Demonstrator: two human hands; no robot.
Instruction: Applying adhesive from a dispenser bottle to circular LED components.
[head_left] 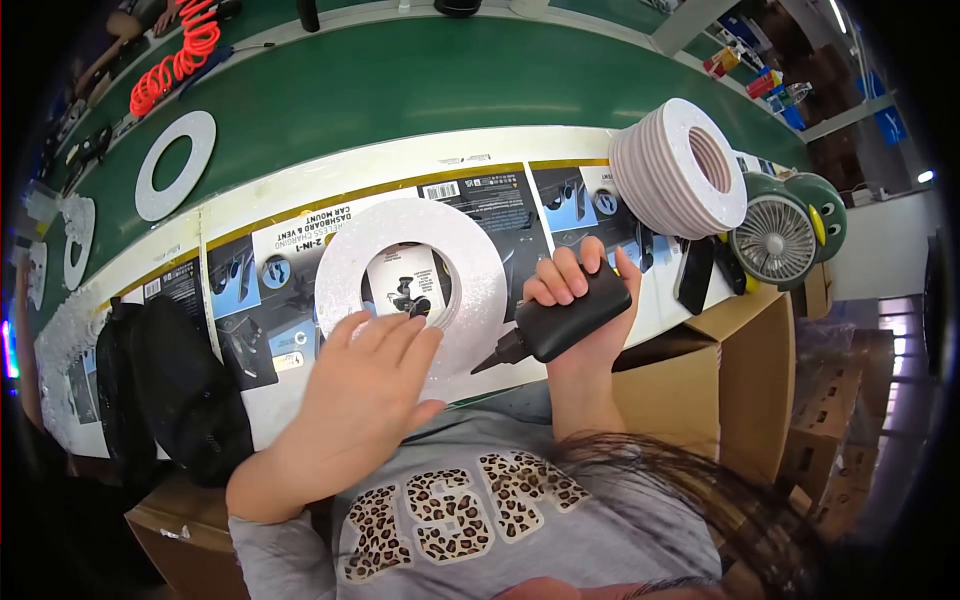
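Note:
A flat white ring (470,260) with a speckled, glossy surface lies in front of me on printed card sheets. My left hand (365,375) rests over its near left side, fingers stretched out and tips at the edge of the hole. Through the hole shows a printed picture of a car mount. Just right of the ring, my right hand (592,310) is closed around a black rounded rectangular device (575,312). From the device a tapered black tip (500,352) points left toward the ring; its exact kind I cannot make out.
Stacked white rings (665,170) stand at right, beside a green fan (775,240) and a black phone-like slab (695,275). Another ring (176,165) lies on the green mat (400,90). Black pouches (185,390) sit at left. Cardboard boxes (755,380) stand below the table edge.

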